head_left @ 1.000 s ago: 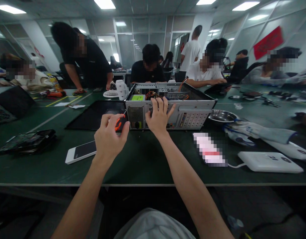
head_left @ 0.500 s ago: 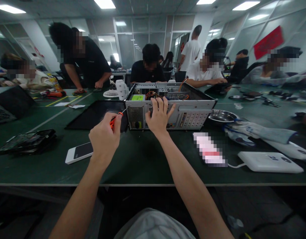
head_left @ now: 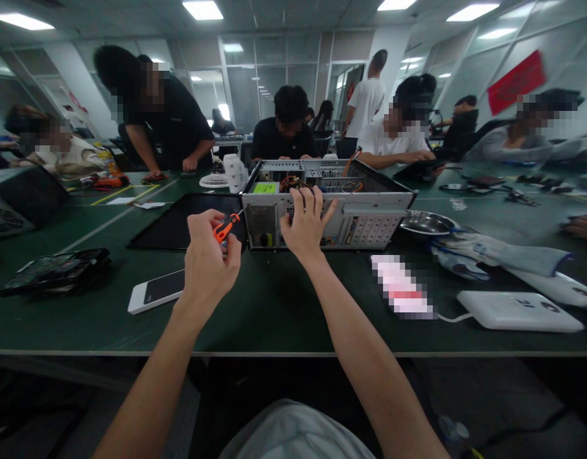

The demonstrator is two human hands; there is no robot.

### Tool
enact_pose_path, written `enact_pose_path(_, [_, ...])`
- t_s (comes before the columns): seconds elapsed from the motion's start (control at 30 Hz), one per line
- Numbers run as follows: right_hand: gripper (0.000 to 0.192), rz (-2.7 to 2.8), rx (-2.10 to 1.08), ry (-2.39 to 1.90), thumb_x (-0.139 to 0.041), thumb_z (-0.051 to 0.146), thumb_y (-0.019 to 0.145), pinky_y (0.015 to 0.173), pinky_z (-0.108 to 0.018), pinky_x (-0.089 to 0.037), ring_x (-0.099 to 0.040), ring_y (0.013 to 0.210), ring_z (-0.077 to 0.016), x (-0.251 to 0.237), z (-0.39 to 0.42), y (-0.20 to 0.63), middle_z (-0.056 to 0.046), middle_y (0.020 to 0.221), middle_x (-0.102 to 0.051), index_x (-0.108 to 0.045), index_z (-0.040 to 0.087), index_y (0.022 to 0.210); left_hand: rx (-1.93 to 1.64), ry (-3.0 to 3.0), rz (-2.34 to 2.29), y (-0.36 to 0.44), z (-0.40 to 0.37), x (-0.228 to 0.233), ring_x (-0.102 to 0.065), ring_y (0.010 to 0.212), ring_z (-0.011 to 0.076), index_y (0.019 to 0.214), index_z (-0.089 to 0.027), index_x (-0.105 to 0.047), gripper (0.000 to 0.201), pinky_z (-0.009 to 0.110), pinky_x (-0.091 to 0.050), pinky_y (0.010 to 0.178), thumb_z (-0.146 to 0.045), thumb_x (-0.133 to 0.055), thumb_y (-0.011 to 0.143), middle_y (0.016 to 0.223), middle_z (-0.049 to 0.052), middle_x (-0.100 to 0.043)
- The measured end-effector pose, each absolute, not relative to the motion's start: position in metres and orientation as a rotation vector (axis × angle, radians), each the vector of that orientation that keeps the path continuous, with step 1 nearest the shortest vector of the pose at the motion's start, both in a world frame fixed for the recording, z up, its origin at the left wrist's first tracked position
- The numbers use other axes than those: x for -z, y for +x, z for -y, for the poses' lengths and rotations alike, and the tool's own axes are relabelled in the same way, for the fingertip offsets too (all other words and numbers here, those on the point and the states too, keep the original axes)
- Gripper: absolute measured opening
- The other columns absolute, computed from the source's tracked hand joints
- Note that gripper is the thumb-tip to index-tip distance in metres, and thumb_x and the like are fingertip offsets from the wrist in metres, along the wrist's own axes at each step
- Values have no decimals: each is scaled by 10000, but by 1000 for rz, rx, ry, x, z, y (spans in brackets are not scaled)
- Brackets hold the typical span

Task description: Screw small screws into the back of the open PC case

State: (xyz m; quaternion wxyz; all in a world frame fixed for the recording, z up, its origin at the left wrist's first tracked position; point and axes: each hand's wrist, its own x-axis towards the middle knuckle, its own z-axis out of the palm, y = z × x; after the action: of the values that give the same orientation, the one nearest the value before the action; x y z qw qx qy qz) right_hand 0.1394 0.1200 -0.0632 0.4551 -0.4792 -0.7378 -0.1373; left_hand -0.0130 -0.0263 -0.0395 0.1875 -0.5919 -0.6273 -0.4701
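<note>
Nearest, at 6 o'clock: grey shirt cloth (head_left: 293,433), two bare arms going up from it

Left hand (head_left: 210,261) at about 10 o'clock from the middle of the picture, above the green table (head_left: 274,319), fingers curled tight around a small screwdriver (head_left: 226,226) with an orange and black handle. Thin metal tip pointing up toward 1 o'clock, very close to the left end of the computer case (head_left: 364,220); touching or not, cannot tell

Right hand (head_left: 305,226) just at 3 o'clock of the left hand, resting on the near top edge of the computer case, fingers spread wide and hooked over the rim, gripping nothing else

Computer case open on top, lying flat on the table near the middle, wires and a green part inside

At 8 o'clock of the left hand: a white phone (head_left: 157,290) flat on the table. Further out at 9 o'clock: a dark flat part (head_left: 54,271)

At 3 to 4 o'clock of the case: a white box with a cable (head_left: 517,311), a grey glove (head_left: 494,252), a shiny metal bowl (head_left: 427,223)

At 9 o'clock of the case: a black side panel (head_left: 188,220) flat on the table. Behind it, at 11 o'clock: a small white fan (head_left: 226,175)

Far back, at 12 o'clock: other people sitting and standing at the long table, a red sign (head_left: 515,81) on the wall at 2 o'clock
</note>
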Motion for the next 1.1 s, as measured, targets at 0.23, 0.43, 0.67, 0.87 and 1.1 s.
enact_pose_path(0.23, [562,1829,367,-1190,-465,222,899,1237,-672,25,-286,1510,-331,64,-122,139,-138,1512,-503,-506,193,1459,1149,-1555,1809,-12,27,44,-593,788,192,1054,-202,-619,248,302,-440,654,-373,-441,1030,988,75,-620])
enact_pose_path(0.43, [557,1814,370,-1180,-469,222,898,1239,-668,25,-294,1504,-326,65,-122,139,-130,1502,-511,-508,202,1453,1228,-1477,1885,-10,27,42,-585,756,190,1039,-210,-585,257,313,-446,655,-456,-523,993,922,45,-595])
enact_pose_path(0.67, [576,1812,387,-1157,-473,204,875,1231,-686,7,-298,1503,-332,67,-125,140,-138,1496,-512,-506,194,1449,1381,-1672,1577,-19,18,50,-577,986,232,1068,-211,-488,330,380,-549,767,-132,-612,772,1135,101,-486])
enact_pose_path(0.87, [581,1813,422,-1162,-466,205,868,1233,-681,8,-304,1503,-329,69,-127,141,-137,1497,-513,-507,188,1447,1319,-1892,1314,-29,12,60,-506,1313,279,1037,-221,-536,169,497,-508,1052,-122,-548,900,1316,125,-510])
enact_pose_path(1.1, [562,1809,409,-1158,-480,222,878,1234,-676,5,-317,1499,-331,67,-126,141,-136,1489,-528,-520,189,1438,1442,-1932,1258,-26,8,60,-629,1227,205,1114,-226,-575,152,431,-522,1049,-170,-478,1011,1241,78,-671])
